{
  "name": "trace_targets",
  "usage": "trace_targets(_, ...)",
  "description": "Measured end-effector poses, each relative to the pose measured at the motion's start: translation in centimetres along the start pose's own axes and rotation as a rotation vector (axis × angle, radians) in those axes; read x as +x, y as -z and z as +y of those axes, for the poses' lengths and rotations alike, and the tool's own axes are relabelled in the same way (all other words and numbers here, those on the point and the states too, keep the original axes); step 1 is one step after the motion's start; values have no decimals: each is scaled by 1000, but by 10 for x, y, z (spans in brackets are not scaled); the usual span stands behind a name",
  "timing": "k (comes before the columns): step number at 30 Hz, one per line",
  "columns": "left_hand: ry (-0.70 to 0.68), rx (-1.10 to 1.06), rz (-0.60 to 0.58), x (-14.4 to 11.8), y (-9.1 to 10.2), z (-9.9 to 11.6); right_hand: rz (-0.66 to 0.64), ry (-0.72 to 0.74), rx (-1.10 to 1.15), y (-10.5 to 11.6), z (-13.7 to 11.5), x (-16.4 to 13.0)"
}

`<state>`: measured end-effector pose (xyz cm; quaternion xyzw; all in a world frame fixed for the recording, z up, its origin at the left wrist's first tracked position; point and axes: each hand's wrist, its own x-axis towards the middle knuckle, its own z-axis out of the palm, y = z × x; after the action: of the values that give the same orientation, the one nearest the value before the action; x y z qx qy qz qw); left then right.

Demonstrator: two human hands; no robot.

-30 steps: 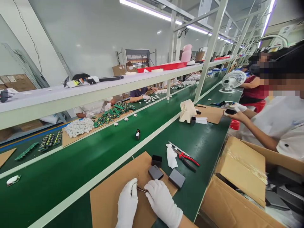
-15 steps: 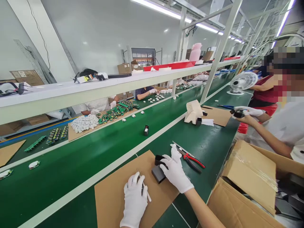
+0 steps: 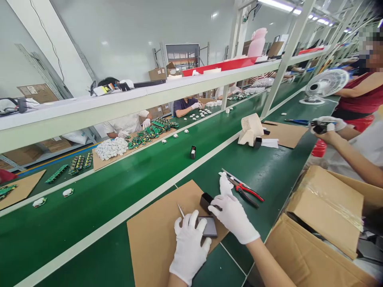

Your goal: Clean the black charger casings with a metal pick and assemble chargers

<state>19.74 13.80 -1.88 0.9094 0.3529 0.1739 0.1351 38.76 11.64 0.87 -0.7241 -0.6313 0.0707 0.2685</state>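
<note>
Nearest the camera, on a brown cardboard sheet [image 3: 149,247] lying on the green table [image 3: 263,175], two white-gloved hands work on small dark parts. No brand, label or writing can be read anywhere. The left hand [image 3: 189,247] lies fingers spread over a flat, dark grey rectangular casing [image 3: 208,228], with thin metal tweezers [image 3: 180,210] poking out beside its fingers. The right hand [image 3: 231,213] is partly curled, its fingertips touching a small black open-topped box [image 3: 206,200] just beyond the casing; whether it grips the box is unclear. Red-handled pliers [image 3: 247,192] lie a little farther along, beside a crumpled white glove [image 3: 225,181]. To the right stands an open cardboard carton [image 3: 326,207]. Beyond, a cream plastic housing [image 3: 250,128] sits upright, and a co-worker's gloved hands [image 3: 327,124] hold something dark.
</note>
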Motion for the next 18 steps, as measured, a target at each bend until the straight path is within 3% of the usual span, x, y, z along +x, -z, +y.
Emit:
trace_targets(3,-53,-61,4,-2,-2,2,-35,19,112,16,12,-9)
trace_targets(6,-8,-152,-9,-4,-4,2,99,-245,188,24,28,-25)
trace_targets(9,65,-214,-9,-5,-5,-3,110,-439,-49,21,42,-42)
trace_targets(13,162,-396,119,-7,-5,-13,-49,-378,-171,11,45,-56)
trace_targets(18,274,-533,260,-4,-5,-19,61,-259,-16,8,39,-49)
